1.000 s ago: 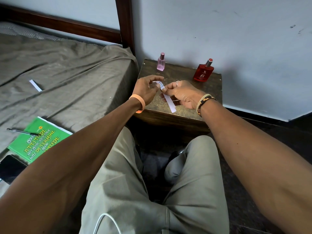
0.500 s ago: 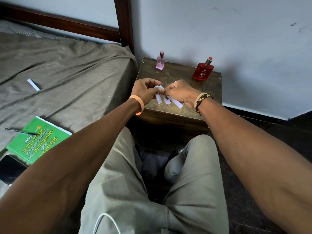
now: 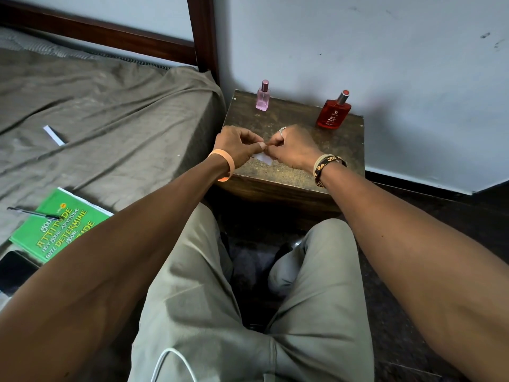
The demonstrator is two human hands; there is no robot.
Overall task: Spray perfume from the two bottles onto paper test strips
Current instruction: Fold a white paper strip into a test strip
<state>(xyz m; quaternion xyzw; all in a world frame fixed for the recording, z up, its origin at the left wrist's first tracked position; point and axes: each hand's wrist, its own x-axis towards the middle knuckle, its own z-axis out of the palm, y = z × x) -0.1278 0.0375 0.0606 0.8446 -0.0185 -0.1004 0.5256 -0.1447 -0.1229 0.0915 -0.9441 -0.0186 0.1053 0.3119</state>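
A small pink perfume bottle (image 3: pixel 262 96) stands at the back left of a dark wooden bedside table (image 3: pixel 297 172). A red perfume bottle (image 3: pixel 333 112) stands at the back right. My left hand (image 3: pixel 239 147) and my right hand (image 3: pixel 294 148) meet over the table's front half, fingertips pinched together on white paper test strips (image 3: pixel 263 158). Only a small white piece shows under the fingers; the rest is hidden by my hands. Another white strip (image 3: pixel 54 135) lies on the bed, far to the left.
The bed with a grey-brown sheet (image 3: pixel 110 119) touches the table's left side. A green book (image 3: pixel 57 226), a pen (image 3: pixel 33 213) and a dark phone (image 3: pixel 13 271) lie on it. The wall is right behind the table. My knees are below the table's front edge.
The strips were fanned out and held up between both hands. Now the hands are closer together and lower, near the tabletop, and most of the paper is covered by the fingers.
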